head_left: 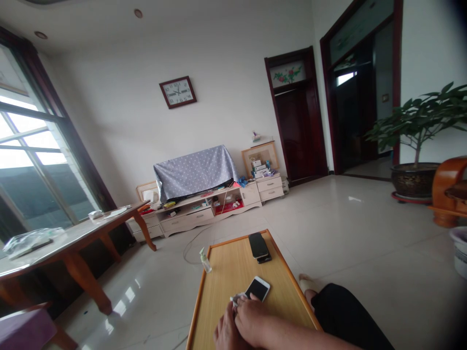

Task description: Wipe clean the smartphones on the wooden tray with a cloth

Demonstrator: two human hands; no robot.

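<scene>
On the wooden table [226,253] lies a white phone [258,288] with a dark screen. My right hand [250,318] is at the phone's lower edge, its fingers bent and touching it. Beside it on the left is my left hand [226,328], its fingers bent and close together. A crumpled white tissue [238,298] sticks out at the fingertips, next to the phone; both hands meet at it, and which one grips it is hard to tell. Farther back lie dark phones [258,245], one partly over another. A clear pump bottle [205,261] stands near the left edge.
A long table [69,240] with a plastic bag [32,241] is on the left. Along the back wall stands a low white cabinet [189,219] with a cloth-covered object [197,172]. A potted plant [416,177] is at the right. My leg [343,311] is beside the wooden table.
</scene>
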